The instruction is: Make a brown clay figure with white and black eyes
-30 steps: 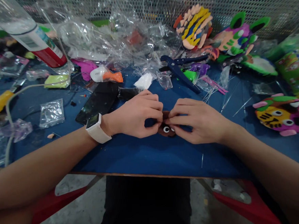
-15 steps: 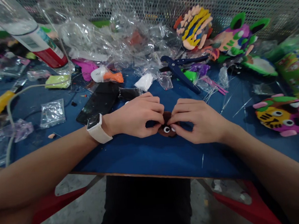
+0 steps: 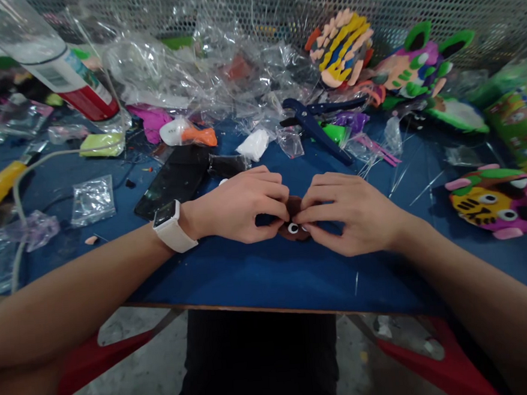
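Note:
A small brown clay figure (image 3: 296,204) with white-and-black eyes rests on the blue table (image 3: 251,276) between my hands. My left hand (image 3: 257,204), with a watch (image 3: 168,219) on its wrist, is closed on the figure's left side, thumb and forefinger pinched together. From the other side my right hand (image 3: 343,213) pinches the figure near its right eye, which the fingertips partly cover. The fingers hide much of the figure, and any tiny piece between the fingertips cannot be made out.
Behind my left hand lies a black phone (image 3: 176,176). Blue pliers (image 3: 315,127) and crumpled clear bags (image 3: 155,66) lie farther back. A bottle (image 3: 73,84) stands at back left, with a yellow cutter (image 3: 1,189) nearer. Painted clay masks (image 3: 493,199) are on the right.
My right hand has shifted very slightly at the figure's right eye. My left hand keeps its pinch, and the figure stays in place.

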The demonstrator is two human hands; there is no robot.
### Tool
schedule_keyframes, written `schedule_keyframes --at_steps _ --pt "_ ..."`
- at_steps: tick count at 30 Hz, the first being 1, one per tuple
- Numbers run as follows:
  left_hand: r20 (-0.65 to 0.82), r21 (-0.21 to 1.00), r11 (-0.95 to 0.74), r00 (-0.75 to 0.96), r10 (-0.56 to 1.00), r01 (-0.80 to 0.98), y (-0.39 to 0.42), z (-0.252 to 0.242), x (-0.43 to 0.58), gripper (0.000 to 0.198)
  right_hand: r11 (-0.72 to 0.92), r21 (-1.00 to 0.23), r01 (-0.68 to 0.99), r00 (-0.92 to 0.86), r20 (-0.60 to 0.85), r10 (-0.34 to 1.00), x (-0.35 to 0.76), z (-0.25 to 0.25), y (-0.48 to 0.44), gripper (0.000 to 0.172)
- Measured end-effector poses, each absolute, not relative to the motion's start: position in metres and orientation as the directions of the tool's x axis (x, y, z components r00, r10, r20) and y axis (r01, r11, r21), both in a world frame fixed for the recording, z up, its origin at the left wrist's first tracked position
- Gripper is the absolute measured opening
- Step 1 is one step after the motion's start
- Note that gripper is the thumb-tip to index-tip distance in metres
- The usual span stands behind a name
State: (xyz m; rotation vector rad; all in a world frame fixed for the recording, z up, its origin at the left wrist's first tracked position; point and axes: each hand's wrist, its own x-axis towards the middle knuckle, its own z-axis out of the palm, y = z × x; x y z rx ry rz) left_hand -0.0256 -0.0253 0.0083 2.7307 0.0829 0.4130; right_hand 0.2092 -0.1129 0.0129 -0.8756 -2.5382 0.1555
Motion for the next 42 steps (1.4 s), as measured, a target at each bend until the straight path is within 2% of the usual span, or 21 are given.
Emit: schedule_keyframes --at_steps 9,14,19,25,35,38,42 --pt "0.357 0.393 -0.915 0.932 0.061 -0.09 -0.025 0.007 -0.026 0.016 0.777 -0.229 0.586 -0.699 0.341 0.628 0.21 0.014 -0.113 0.019" --pt "0.295 0.416 -0.907 0.953 0.064 -0.068 -0.025 0.008 -0.027 0.019 0.776 -0.254 0.578 -0.69 0.356 0.631 0.209 0.014 -0.113 0.018" --pt "0.321 0.389 -0.919 0.944 0.077 -0.057 -0.025 0.007 -0.027 0.018 0.773 -0.289 0.565 -0.674 0.379 0.634 0.208 0.011 -0.112 0.017" --pt "0.327 0.359 -0.933 0.941 0.092 -0.033 -0.026 0.007 -0.026 0.017 0.751 -0.339 0.566 -0.672 0.339 0.659 0.207 0.011 -0.113 0.018" --pt "0.291 0.341 -0.94 0.95 0.11 0.005 -0.026 0.008 -0.026 0.019 0.747 -0.344 0.569 -0.658 0.354 0.665 0.208 0.012 -0.113 0.016" --pt "0.285 0.278 -0.96 0.952 0.11 0.028 -0.027 0.01 -0.027 0.02 0.745 -0.335 0.577 -0.655 0.355 0.667 0.208 0.011 -0.113 0.016" --pt "0.234 0.076 -0.991 0.964 0.127 0.112 -0.022 0.02 -0.032 0.019 0.761 -0.313 0.568 -0.667 0.368 0.648 0.207 0.011 -0.113 0.017"
